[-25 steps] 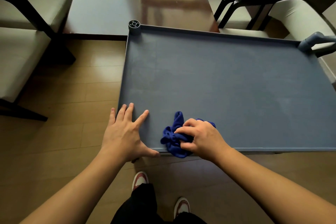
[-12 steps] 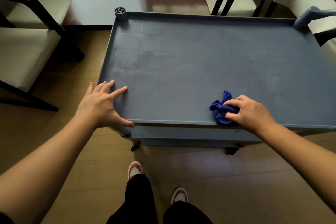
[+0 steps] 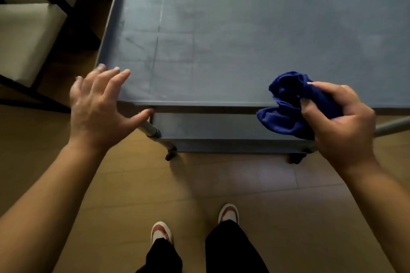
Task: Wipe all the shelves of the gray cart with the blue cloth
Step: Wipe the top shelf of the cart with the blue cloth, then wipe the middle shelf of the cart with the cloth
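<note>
The gray cart (image 3: 244,29) fills the upper middle of the head view, its top shelf bare and faintly streaked. A lower shelf (image 3: 210,126) shows under the front edge. My right hand (image 3: 339,122) grips the bunched blue cloth (image 3: 286,106) at the cart's front right edge, lifted off the top shelf and hanging in front of the rim. My left hand (image 3: 99,106) is spread open at the front left corner, fingertips over the top shelf's corner and thumb near the corner post (image 3: 150,128).
A cream chair with a black frame (image 3: 28,35) stands close on the left of the cart. The cart's casters (image 3: 170,155) rest on the wooden floor. My legs and red-and-white shoes (image 3: 160,232) are just below the cart's front.
My right hand slid the cloth rightward along the front of the top shelf, then lifted it off over the front edge. My view has dropped and moved closer, showing the lower shelf.
</note>
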`<state>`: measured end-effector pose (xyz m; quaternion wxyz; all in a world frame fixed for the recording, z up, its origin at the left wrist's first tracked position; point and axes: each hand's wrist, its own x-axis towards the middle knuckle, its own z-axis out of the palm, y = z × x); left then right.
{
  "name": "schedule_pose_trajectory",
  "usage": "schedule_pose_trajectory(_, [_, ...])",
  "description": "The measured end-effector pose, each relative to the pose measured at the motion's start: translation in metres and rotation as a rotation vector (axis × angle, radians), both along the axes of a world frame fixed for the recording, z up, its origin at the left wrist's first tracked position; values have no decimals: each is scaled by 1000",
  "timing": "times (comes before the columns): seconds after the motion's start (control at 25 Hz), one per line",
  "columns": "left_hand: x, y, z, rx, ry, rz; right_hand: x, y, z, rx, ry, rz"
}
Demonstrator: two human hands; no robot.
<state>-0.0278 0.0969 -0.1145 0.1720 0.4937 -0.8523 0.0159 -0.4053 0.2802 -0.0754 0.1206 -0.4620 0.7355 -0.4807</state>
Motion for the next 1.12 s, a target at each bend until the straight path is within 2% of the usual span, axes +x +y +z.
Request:
schedule_pose_trajectory(0.12, [15,38,-62,-155,164,-73,55,29,-31,-13,-58,23])
schedule_pose_trajectory(0.2, [24,61,-108,-146,254,-190,92,36,-61,-13,-152,29])
schedule_pose_trajectory(0.28, [26,74,-154,15,286,-305,118,35,-102,-4,-290,8])
schedule_pose_trajectory(0.4, [12,66,-214,213,266,-372,138,19,-173,20,-426,-51])
schedule_pose_trajectory(0.52, [-24,30,-251,353,90,-311,140,-13,-226,23,-428,-22])
schedule_pose_trajectory(0.64, [-54,-20,-273,411,-55,-183,128,-57,-252,-18,-363,31])
schedule_pose_trajectory(0.8, [-68,-64,-297,363,-52,-62,107,-132,-252,-177,-161,40])
schedule_pose_trajectory(0.88, [-69,-72,-311,377,-58,-58,109,-165,-251,-170,-95,129])
schedule_pose_trajectory(1.0, [-68,-79,-329,372,-71,-52,118,-195,-278,72,80,303])
schedule_pose_trajectory(1.12, [-72,-85,-337,411,-47,-27,129,-207,-322,321,309,288])
